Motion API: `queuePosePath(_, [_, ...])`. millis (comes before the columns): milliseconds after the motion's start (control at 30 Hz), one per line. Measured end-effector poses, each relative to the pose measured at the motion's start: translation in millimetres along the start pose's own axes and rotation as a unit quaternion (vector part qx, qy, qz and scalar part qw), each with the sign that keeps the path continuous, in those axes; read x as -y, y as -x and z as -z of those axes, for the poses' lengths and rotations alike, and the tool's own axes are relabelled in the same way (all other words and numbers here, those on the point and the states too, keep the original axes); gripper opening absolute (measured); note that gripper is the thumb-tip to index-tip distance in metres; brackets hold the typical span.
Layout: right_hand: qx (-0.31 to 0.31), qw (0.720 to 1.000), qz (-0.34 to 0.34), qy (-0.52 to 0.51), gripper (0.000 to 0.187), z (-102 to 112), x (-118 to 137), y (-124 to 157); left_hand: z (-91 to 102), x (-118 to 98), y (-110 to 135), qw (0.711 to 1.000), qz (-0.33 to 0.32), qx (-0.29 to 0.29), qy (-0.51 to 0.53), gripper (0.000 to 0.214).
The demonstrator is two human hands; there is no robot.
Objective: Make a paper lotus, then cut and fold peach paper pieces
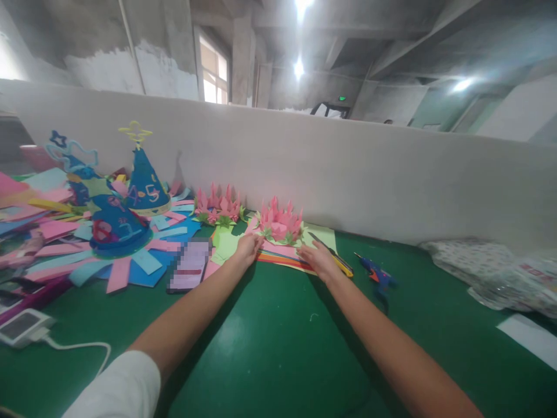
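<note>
A pink paper flower crown (282, 223) with pointed petals and green leaves sits on a stack of coloured paper (282, 261) near the wall. At its lower left edge is my left hand (249, 247), with the fingers closed on the rim. My right hand (318, 259) is at the lower right edge, fingers apart and reaching toward the rim; whether they touch it is hard to see. A second pink paper flower crown (219, 206) stands just to the left. Beside my right hand lie scissors (343, 266) with yellow handles.
Blue cone party hats (145, 183) stand at left among pink and blue paper strips (118, 275). A phone (190, 266) lies by my left forearm. A blue glue gun (378, 275) and plastic bags (500, 273) are at right. A low white partition (391, 180) borders the green table (261, 348).
</note>
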State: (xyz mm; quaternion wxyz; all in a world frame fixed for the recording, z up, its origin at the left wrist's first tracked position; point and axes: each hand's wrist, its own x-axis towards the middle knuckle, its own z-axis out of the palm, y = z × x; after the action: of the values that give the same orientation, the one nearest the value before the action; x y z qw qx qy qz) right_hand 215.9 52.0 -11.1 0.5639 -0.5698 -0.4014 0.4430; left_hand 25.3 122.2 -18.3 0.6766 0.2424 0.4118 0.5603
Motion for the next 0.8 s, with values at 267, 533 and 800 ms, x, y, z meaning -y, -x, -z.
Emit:
queuePosePath(267, [0.086,0.858,0.256,0.437,0.014,-18,-4,16,21.2,17,40,0.978,-0.153,0.058,-0.128,0.016])
queuePosePath(533, [0.106,0.688,0.320,0.642,0.021,-31,-17,2,35.9,17,60,0.923,-0.291,0.078,-0.241,0.021])
queuePosePath(800, [0.089,0.659,0.351,0.659,0.019,-31,3,-3,20.7,32,82,0.936,-0.221,0.160,-0.224,0.026])
